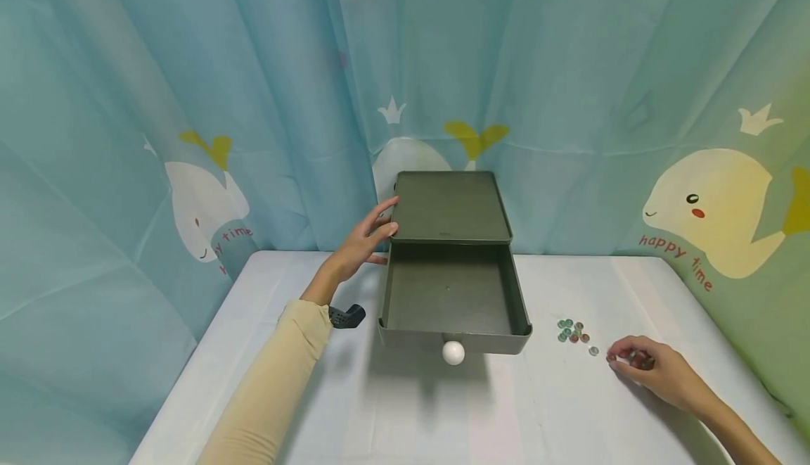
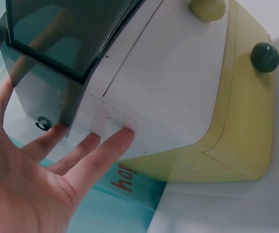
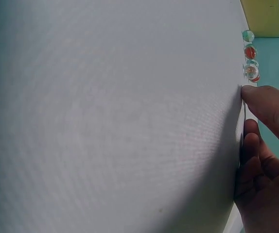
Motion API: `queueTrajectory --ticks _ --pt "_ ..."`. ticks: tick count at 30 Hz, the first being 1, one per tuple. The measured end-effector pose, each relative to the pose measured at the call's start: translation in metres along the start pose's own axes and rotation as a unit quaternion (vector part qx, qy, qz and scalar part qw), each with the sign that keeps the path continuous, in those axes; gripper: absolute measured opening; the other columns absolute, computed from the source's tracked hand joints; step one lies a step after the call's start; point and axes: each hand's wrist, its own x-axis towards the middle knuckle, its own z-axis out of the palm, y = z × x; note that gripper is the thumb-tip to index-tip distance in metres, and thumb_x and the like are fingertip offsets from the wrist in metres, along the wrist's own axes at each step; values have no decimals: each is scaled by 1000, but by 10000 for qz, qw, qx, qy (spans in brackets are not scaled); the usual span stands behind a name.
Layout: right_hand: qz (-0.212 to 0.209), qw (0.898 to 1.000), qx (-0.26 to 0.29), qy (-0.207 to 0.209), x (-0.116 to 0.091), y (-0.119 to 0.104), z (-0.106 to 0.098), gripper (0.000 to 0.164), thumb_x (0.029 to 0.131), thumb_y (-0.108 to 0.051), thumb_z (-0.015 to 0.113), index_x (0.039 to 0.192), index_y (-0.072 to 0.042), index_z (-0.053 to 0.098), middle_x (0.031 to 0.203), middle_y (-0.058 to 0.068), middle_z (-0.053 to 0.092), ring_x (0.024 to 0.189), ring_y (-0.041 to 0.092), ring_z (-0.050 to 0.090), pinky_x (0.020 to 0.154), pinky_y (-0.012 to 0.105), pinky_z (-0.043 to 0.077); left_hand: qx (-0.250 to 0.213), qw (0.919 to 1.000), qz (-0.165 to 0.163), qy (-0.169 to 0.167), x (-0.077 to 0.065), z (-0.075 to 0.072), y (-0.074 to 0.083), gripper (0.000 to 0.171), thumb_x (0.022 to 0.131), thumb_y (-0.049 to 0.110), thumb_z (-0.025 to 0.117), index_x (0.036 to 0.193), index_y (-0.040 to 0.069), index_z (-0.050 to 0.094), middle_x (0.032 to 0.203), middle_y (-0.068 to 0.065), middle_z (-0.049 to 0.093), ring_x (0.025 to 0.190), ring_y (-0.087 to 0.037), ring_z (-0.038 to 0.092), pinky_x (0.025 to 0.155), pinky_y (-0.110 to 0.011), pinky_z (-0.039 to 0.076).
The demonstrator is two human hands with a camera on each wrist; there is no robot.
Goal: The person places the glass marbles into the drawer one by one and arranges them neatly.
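Note:
A small drawer cabinet (image 1: 452, 205) has its dark green top drawer (image 1: 455, 342) pulled out, with a white ball knob on the front. My left hand (image 1: 357, 248) rests on the cabinet's left side, fingers spread; the left wrist view shows the fingertips against the white body (image 2: 159, 92). On the table to the right lies a cluster of glass marbles (image 1: 572, 331), green and reddish. A single clear marble (image 1: 593, 351) sits between them and my right hand (image 1: 658, 370). Thumb and forefinger there pinch a reddish marble (image 1: 611, 357); the right wrist view hides it.
Below the white drawer, the left wrist view shows a yellow drawer (image 2: 249, 111) with a dark green knob (image 2: 265, 57). A white cloth covers the table (image 1: 557, 416). Behind it hangs a blue-green curtain (image 1: 569, 99) with whale prints.

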Motion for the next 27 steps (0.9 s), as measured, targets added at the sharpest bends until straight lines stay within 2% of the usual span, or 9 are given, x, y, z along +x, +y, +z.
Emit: queueTrajectory --ticks 5,13,20,27 --pt "-128 9999 45 -40 1 -1 -1 27 80 4 82 92 -19 73 81 -11 64 69 1 53 60 18 40 -15 10000 40 -27 0 -1 0 61 104 43 54 160 45 29 167 -10 22 147 -36 36 96 -64 51" --pt "-145 9991 -159 -355 6 -4 -5 24 83 -1 82 92 -21 72 83 -10 64 69 0 53 60 21 42 -46 10000 35 -22 -1 -1 2 62 104 41 54 160 45 29 167 -11 22 147 -36 36 96 -64 51" --pt "-528 9962 -81 -684 14 -11 -13 25 85 -1 80 92 -22 69 77 -14 53 64 1 47 55 23 37 -85 10000 45 -18 -1 -1 0 62 104 42 55 160 44 30 167 -11 23 147 -35 37 96 -64 51" --pt "-935 9894 119 -1103 24 -18 -25 26 87 3 76 95 -19 67 82 -13 56 66 0 54 53 24 41 -79 10000 39 -12 0 0 -2 62 103 43 55 160 45 30 167 -10 23 147 -35 37 96 -63 52"
